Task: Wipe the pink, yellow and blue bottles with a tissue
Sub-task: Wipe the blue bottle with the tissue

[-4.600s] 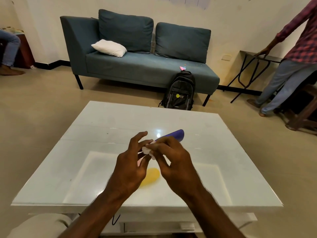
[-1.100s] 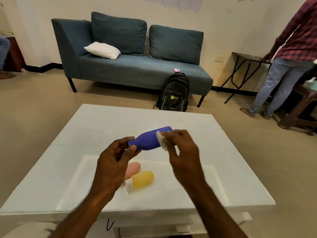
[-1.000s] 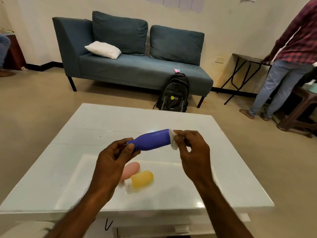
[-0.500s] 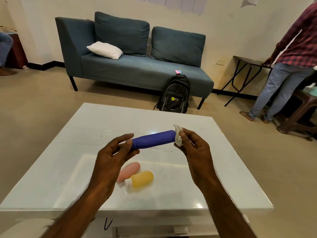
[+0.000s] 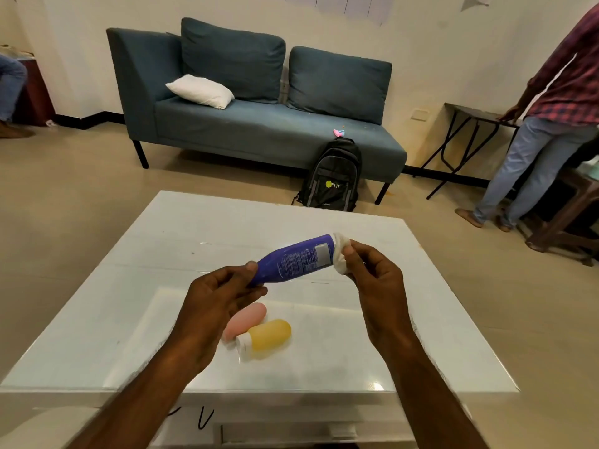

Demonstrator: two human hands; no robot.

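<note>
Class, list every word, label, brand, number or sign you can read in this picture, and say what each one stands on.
"PT IT", after a round yellow mark: on the front of the black backpack.
White print and a grey label patch on the blue bottle: too small to read.
Black pen strokes on the white table front edge: no readable word.
Papers on the wall: nothing readable.

Blue bottle (image 5: pixel 296 259) held in the air above the white table (image 5: pixel 181 241), tilted, printed label facing up. Left hand (image 5: pixel 217 303) pinches its lower end; right hand (image 5: pixel 372 280) presses a crumpled tissue (image 5: pixel 340 254) against its upper end. Pink bottle (image 5: pixel 249 319) and yellow bottle (image 5: pixel 267 335) lie touching on the table below. A backpack (image 5: pixel 330 179) leans against the sofa (image 5: pixel 252 124) behind.
</note>
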